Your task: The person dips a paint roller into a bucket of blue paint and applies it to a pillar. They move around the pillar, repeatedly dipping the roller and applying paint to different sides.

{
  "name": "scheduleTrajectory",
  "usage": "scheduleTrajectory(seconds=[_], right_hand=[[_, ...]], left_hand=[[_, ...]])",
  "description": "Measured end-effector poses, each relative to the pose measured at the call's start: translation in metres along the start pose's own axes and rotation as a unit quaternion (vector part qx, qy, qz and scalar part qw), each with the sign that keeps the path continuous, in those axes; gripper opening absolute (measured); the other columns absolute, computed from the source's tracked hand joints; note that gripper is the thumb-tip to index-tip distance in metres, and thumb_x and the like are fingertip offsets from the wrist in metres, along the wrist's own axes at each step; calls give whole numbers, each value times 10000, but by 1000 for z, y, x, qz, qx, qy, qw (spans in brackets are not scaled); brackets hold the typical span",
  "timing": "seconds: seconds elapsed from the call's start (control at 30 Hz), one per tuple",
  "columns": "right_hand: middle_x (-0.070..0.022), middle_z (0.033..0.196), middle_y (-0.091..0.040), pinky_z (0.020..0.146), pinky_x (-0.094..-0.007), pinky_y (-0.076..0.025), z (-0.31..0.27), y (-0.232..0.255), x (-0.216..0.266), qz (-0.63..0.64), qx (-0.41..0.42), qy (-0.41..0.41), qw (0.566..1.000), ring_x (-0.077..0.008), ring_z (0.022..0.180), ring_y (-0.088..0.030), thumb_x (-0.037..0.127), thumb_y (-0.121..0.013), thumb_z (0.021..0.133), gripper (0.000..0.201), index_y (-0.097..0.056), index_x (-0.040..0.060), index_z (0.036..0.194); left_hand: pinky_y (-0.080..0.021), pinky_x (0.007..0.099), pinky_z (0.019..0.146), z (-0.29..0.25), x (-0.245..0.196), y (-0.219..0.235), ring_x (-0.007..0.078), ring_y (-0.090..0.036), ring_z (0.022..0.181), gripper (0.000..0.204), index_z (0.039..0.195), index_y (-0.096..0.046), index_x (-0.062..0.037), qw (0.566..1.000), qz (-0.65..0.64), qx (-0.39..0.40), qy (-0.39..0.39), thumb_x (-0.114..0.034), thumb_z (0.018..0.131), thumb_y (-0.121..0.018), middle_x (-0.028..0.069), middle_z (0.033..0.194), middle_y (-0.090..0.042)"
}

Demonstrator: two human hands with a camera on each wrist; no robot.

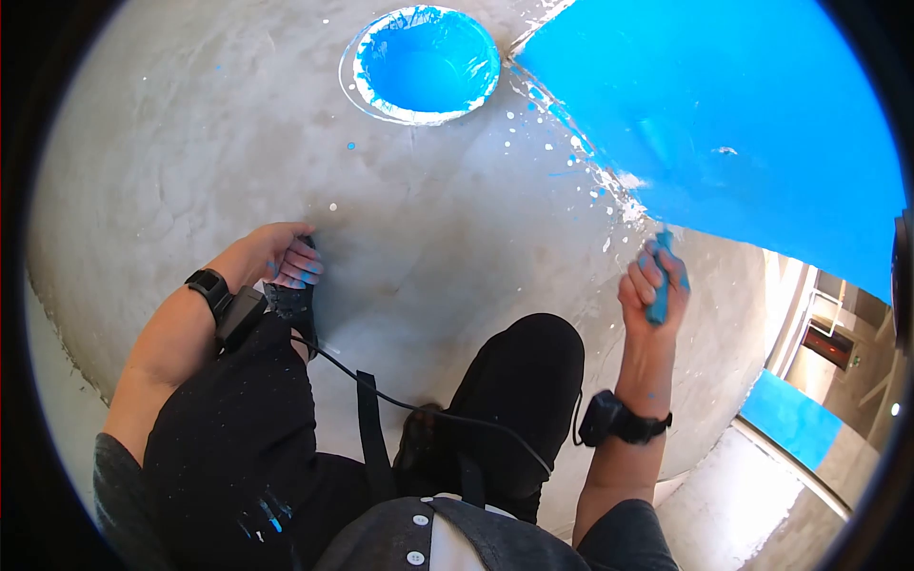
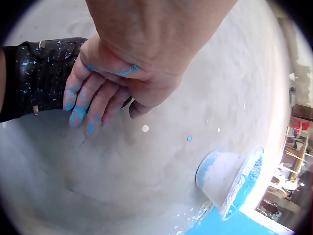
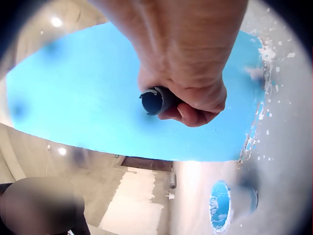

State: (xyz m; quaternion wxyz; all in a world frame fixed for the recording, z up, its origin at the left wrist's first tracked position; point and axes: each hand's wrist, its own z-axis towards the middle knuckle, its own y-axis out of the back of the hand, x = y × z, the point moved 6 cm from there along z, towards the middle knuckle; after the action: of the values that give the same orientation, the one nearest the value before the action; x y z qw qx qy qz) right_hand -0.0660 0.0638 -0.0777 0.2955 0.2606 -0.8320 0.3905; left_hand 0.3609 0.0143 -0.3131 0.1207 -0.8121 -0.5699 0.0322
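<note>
My right hand [image 1: 655, 283] grips a blue-stained tool handle [image 1: 658, 285], with its fingers wrapped round it. In the right wrist view, the hollow end of the handle [image 3: 152, 102] pokes out of the fist, against the blue-painted wall [image 3: 83, 93]. The tool's working end is blurred near the wall's lower edge, so I cannot tell its kind. My left hand [image 1: 292, 262] hangs loosely with fingers slightly bent, beside a paint-speckled black shoe [image 2: 49, 73]. Blue paint marks its fingertips [image 2: 77, 116], and it holds nothing.
A white bucket [image 2: 220, 171], coated inside with blue paint, stands on the grey floor [image 1: 209, 124] ahead, near the wall's foot. White and blue drips line the wall's base. A black cable [image 1: 409, 404] runs across my lap between the wrists. Shelving [image 1: 828, 333] stands far right.
</note>
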Motion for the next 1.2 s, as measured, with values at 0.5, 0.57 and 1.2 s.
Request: scheduleTrajectory(seconds=[0.5,0.57,1.2], right_hand=[[-9,507,-383,330,-247,-274,-51,-1,39,26,28,102,994,-115,349,-340,146,-419,822,146,-442,13,876],[-9,496,-377,332,-250,-267,-44,5,26,-12,0,97,995,-118,348,-336,149,-430,814,145,-442,18,873],[-4,492,-395,306,-231,-271,-55,-8,28,50,33,127,990,-109,338,-351,146,-421,825,117,-452,33,828]], left_hand=[[-472,404,656,-6,-3,-3,308,-614,747,453,911,-534,-3,1000,12,0,8,-434,840,-414,181,846,-619],[-471,406,658,-1,-2,-1,308,-614,745,453,913,-534,-6,1000,8,3,9,-437,840,-413,177,841,-620],[-463,441,675,3,-1,2,331,-604,769,479,899,-552,11,1000,-1,-3,-1,-445,831,-422,188,849,-613]])
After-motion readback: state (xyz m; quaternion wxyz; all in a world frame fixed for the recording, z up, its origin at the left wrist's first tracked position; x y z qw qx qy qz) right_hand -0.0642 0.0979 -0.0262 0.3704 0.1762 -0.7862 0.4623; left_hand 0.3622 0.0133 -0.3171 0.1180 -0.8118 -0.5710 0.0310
